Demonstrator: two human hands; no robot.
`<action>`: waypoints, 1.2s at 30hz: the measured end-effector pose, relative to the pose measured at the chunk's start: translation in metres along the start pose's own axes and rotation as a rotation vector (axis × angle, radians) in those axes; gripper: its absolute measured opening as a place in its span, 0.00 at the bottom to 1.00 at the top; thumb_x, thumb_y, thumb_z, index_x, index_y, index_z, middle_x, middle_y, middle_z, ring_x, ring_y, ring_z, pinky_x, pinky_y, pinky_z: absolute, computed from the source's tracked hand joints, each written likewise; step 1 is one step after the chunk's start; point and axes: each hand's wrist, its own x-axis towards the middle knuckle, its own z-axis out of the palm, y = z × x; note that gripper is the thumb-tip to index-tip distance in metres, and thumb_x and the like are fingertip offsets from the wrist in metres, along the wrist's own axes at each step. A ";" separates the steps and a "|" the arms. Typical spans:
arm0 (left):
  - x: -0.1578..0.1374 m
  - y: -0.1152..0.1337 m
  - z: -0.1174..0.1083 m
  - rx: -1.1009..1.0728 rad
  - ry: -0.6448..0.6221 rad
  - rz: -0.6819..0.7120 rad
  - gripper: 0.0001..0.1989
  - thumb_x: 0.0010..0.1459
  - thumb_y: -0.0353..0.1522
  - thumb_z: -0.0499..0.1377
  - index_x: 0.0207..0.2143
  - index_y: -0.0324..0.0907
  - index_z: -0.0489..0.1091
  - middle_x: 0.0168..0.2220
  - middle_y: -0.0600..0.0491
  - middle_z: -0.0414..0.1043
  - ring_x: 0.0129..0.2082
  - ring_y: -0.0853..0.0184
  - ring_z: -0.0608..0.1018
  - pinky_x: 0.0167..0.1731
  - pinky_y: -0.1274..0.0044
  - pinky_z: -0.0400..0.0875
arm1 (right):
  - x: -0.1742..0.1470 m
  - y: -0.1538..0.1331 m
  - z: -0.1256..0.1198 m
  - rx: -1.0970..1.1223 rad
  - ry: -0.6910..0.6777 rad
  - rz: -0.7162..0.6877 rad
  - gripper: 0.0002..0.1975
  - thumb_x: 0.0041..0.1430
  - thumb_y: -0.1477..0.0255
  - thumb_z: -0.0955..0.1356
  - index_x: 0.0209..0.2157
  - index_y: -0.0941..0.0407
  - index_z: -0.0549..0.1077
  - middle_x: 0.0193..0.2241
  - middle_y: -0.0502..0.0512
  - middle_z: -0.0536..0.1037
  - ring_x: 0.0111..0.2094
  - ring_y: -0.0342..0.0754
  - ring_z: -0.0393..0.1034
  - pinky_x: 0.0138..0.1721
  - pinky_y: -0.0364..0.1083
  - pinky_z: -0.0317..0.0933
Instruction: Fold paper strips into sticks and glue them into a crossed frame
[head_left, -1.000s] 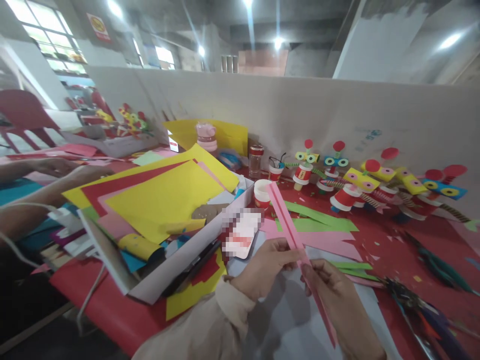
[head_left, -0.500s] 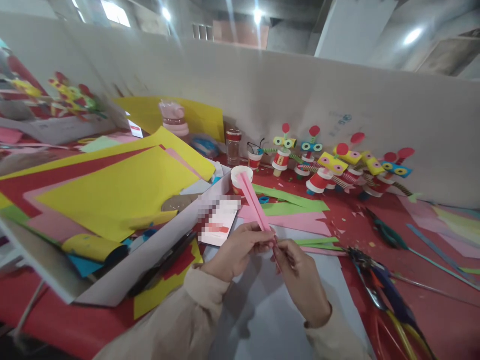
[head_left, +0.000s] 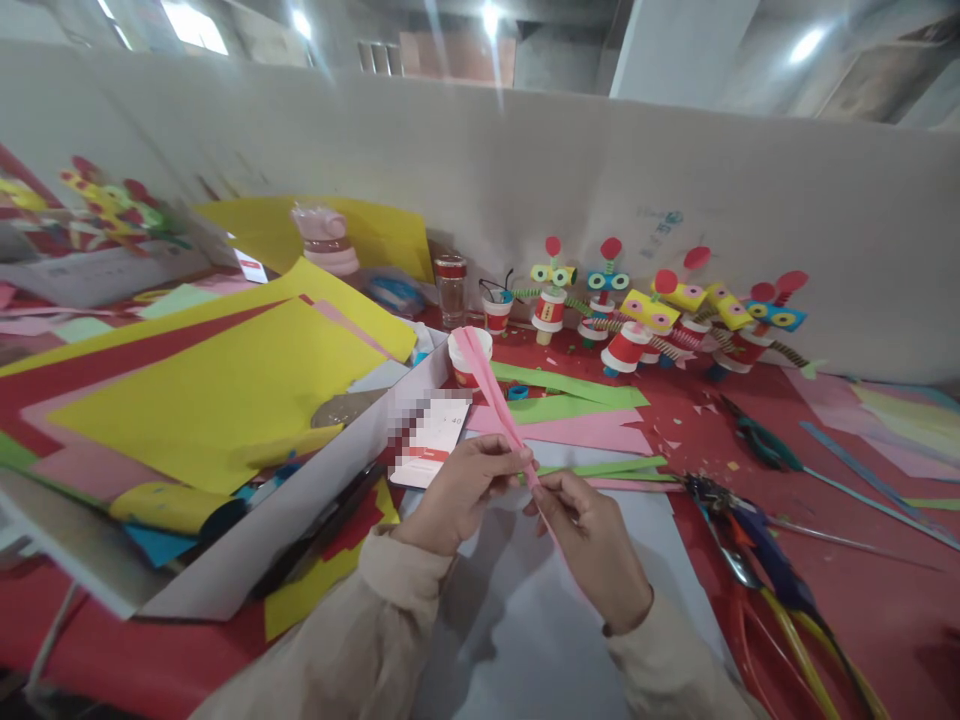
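A long pink paper strip (head_left: 491, 392) runs between my two hands, creased lengthwise, its far end reaching over a white and red paper cup (head_left: 471, 352). My left hand (head_left: 474, 482) pinches the strip between thumb and fingers near its middle. Just below and to the right, my right hand (head_left: 589, 535) is closed on the same strip, whose near end trails under that hand. Both hands are above a pale grey sheet (head_left: 540, 640). A phone (head_left: 431, 445) lies beside my left hand. Green paper strips (head_left: 577, 405) lie beyond my hands.
At left, an open white box (head_left: 300, 500) holds coloured paper. Pliers and scissors (head_left: 750, 560) lie at right. Several paper-cup figures (head_left: 628, 340) stand along the back partition, near a glass jar (head_left: 451, 292) and a cup with spectacles (head_left: 496, 312).
My right hand has slid a little along the strip, and more of the strip's near end shows below it. The whole view has shifted slightly.
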 end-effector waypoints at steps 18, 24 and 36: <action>0.000 0.013 -0.011 -0.138 0.081 0.110 0.12 0.38 0.32 0.70 0.20 0.35 0.70 0.25 0.53 0.73 0.17 0.81 0.64 0.13 0.87 0.52 | 0.000 0.003 -0.001 0.042 0.139 0.122 0.07 0.50 0.66 0.70 0.23 0.55 0.72 0.19 0.46 0.73 0.23 0.43 0.65 0.25 0.41 0.57; -0.004 0.010 -0.005 -0.165 0.084 0.114 0.12 0.39 0.31 0.70 0.24 0.36 0.71 0.25 0.55 0.72 0.18 0.80 0.67 0.15 0.87 0.58 | 0.001 0.005 -0.001 0.061 0.163 0.098 0.09 0.50 0.66 0.69 0.21 0.55 0.71 0.19 0.48 0.73 0.23 0.44 0.67 0.27 0.42 0.59; -0.001 0.009 -0.008 -0.236 0.122 0.115 0.06 0.46 0.28 0.67 0.24 0.34 0.73 0.25 0.52 0.74 0.21 0.78 0.73 0.21 0.89 0.70 | 0.002 0.006 -0.003 0.061 0.118 0.115 0.08 0.54 0.66 0.67 0.29 0.53 0.77 0.24 0.49 0.79 0.28 0.47 0.74 0.28 0.42 0.62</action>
